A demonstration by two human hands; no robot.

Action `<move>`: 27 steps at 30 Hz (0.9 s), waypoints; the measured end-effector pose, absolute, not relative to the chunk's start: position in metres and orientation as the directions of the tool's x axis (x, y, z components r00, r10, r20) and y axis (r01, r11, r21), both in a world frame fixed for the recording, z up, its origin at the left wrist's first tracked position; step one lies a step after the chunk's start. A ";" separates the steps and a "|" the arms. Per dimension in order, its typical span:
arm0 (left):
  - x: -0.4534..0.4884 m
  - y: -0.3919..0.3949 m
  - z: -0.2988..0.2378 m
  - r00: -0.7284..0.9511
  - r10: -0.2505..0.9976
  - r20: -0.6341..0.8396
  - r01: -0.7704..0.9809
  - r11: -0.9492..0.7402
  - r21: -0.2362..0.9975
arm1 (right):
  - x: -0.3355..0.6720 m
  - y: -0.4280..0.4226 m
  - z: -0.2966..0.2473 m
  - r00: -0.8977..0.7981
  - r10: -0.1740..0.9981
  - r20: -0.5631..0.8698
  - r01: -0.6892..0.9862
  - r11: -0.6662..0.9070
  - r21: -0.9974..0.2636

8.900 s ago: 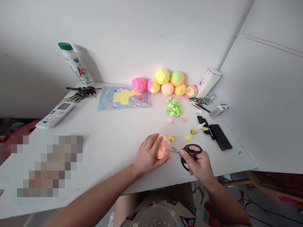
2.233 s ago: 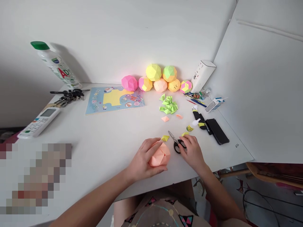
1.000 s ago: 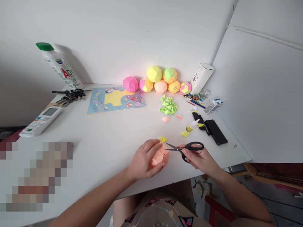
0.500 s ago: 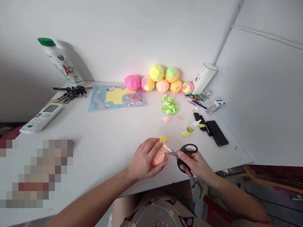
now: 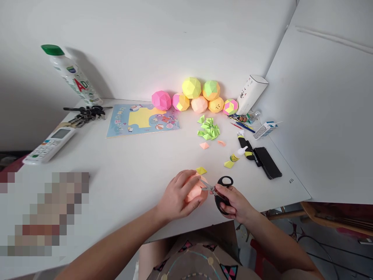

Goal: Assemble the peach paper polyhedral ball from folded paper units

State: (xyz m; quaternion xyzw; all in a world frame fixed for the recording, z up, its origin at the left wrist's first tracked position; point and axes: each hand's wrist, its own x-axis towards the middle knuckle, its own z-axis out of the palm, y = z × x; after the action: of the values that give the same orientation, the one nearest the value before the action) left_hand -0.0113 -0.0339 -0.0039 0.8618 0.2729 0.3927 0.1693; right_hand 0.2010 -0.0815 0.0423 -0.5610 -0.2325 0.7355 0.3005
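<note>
My left hand (image 5: 180,193) is closed around a peach-coloured folded paper ball (image 5: 196,191), covering much of it. In my right hand (image 5: 234,202) is a pair of scissors (image 5: 216,190) with black handles. Their blades stand a little apart and reach over the right side of the ball; whether the tips touch the paper I cannot tell. A small yellow folded paper piece (image 5: 201,170) lies just beyond the ball. Another yellow piece (image 5: 229,164) lies beside a small glue bottle (image 5: 237,154).
Beyond my hands lie green folded pieces (image 5: 209,128) and two peach ones (image 5: 204,145). Several paper balls (image 5: 191,88) line the wall. Rightward are a black phone (image 5: 267,162) and a white box (image 5: 265,130); leftward a remote control (image 5: 49,146), keys (image 5: 87,114), a bottle (image 5: 75,79) and a picture board (image 5: 118,130).
The scissors have moved slightly left, and their handles have come closer together. My right hand has shifted with them. My left hand still holds the paper ball in about the same place.
</note>
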 end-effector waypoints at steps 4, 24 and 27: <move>-0.012 -0.033 -0.004 0.527 0.620 0.581 0.341 -0.781 0.524 | 0.204 -0.085 0.048 -0.093 0.783 -0.615 -0.102 -0.622 -0.777; -0.018 -0.029 -0.002 0.557 0.654 0.512 0.165 -0.691 0.704 | 0.232 -0.061 0.014 -0.218 0.896 0.386 0.806 0.388 -0.447; -0.018 -0.028 -0.003 0.552 0.643 0.530 0.165 -0.708 0.687 | 0.203 -0.064 0.007 -0.249 0.917 0.312 0.614 0.398 -0.682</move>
State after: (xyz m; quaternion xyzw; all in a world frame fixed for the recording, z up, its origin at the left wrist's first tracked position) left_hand -0.0183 -0.0282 -0.0029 0.8302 0.2433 0.4057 0.2947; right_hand 0.2025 -0.0644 0.0070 -0.5036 -0.7599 0.2173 0.3490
